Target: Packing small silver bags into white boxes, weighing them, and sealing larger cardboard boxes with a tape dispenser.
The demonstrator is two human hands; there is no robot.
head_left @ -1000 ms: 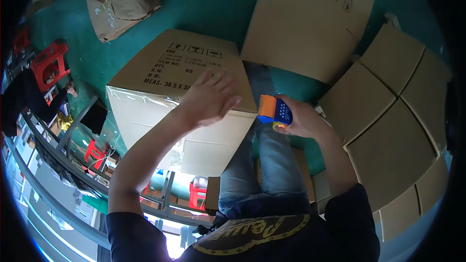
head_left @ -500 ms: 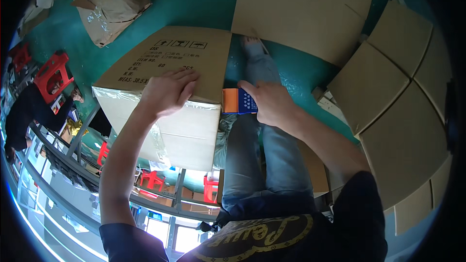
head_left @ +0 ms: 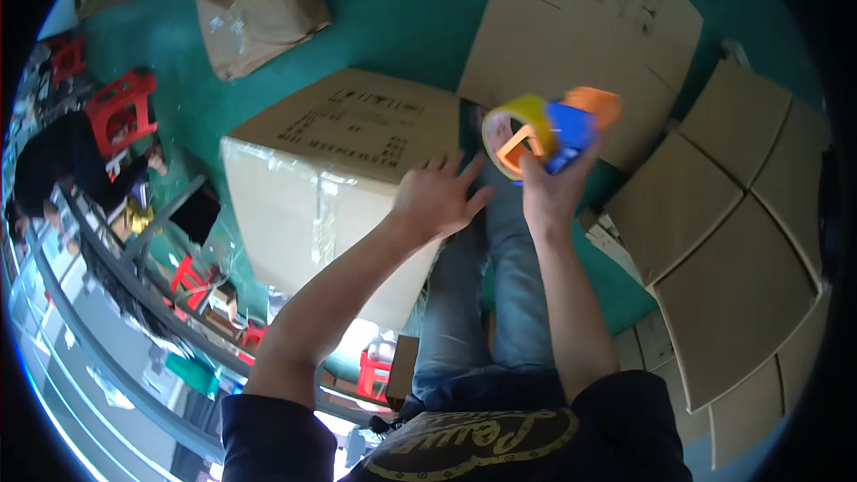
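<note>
A blue and orange tape dispenser (head_left: 571, 129) with a wide yellow tape roll (head_left: 527, 125) is held up in my right hand (head_left: 555, 196), slightly blurred. My left hand (head_left: 437, 201) lies with its fingers spread at the near right edge of a cardboard box (head_left: 295, 223). Clear tape (head_left: 326, 214) runs along the box's top seam and down its pale side. The box stands to the left of my legs, printed marks on its face. Whether my left palm presses on the cardboard is hard to tell.
A large flat cardboard sheet (head_left: 544, 27) lies ahead. Stacked cartons (head_left: 741, 286) fill the right side. Far left are a brown paper-wrapped package (head_left: 259, 13), a red stool (head_left: 120, 116) and another person in dark clothes (head_left: 62, 156) beside a metal rail (head_left: 134, 303).
My right hand has lifted the tape dispenser up and away from the box, showing its yellow roll. My left hand has slid right to the box's edge, fingers spreading. The whole view has shifted.
</note>
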